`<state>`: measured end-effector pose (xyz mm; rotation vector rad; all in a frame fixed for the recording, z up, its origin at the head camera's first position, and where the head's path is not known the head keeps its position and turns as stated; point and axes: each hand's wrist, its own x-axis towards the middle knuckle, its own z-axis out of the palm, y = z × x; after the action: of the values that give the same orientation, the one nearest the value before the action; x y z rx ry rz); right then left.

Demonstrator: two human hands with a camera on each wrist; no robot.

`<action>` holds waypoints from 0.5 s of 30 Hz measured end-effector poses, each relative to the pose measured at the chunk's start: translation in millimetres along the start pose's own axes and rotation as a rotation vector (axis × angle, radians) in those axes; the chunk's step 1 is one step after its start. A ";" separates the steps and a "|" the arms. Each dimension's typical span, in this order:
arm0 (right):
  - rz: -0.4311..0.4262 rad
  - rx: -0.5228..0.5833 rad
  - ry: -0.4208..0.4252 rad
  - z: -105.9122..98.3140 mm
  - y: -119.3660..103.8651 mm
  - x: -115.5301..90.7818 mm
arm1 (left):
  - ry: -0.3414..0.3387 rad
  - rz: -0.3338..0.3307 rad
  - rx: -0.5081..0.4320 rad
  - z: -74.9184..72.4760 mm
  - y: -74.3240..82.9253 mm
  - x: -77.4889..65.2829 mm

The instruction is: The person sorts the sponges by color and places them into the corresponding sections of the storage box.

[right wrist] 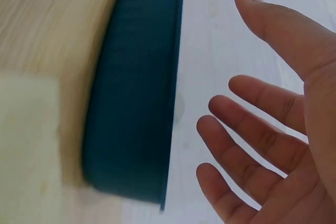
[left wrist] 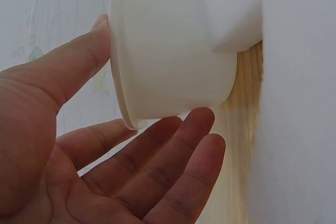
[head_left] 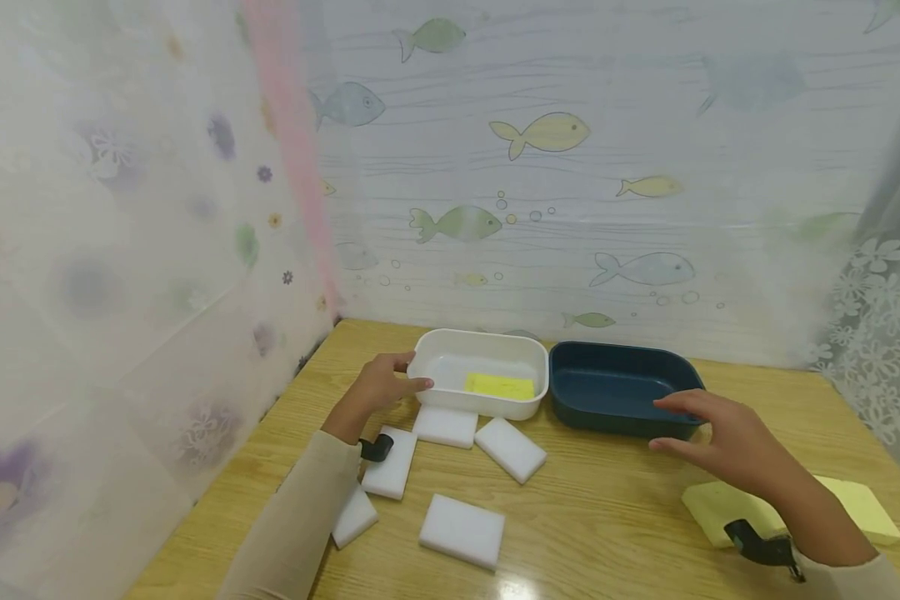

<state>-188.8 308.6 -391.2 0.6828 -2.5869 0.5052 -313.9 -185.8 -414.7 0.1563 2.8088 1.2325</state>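
Observation:
My left hand [head_left: 381,385] touches the left end of a white plastic tub [head_left: 438,402], thumb along its front rim. In the left wrist view, the fingers [left wrist: 194,166] are spread, loosely bent, against the tub's end wall. A bright yellow block [head_left: 499,387] lies inside at the right. Beside this tub stands a dark blue tub [head_left: 607,418] with nothing in it. My right hand [head_left: 727,437] hovers at its right front corner, thumb and fingers apart, holding nothing. In the right wrist view the fingers [right wrist: 247,166] are spread, away from the blue tub's wall.
Several white sponge blocks lie before the white tub, among them one at the front [head_left: 462,531] and one tilted [head_left: 511,450]. Pale yellow sponges [head_left: 858,507] lie under my right forearm. A fish-patterned curtain [head_left: 540,192] hangs behind the wooden table [head_left: 570,533].

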 end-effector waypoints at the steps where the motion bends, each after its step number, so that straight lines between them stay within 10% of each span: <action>1: 0.006 0.001 0.004 -1.1 3.0 -3.7 | 0.001 0.000 0.000 -0.2 -0.2 0.2; 15: 0.246 0.048 -0.132 -21.2 42.5 -55.7 | -0.005 -0.002 -0.017 -1.5 -0.9 0.2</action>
<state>-160.9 373.7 -409.7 0.4269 -2.8096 0.6180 -314.4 -187.5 -414.4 0.1555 2.7931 1.2528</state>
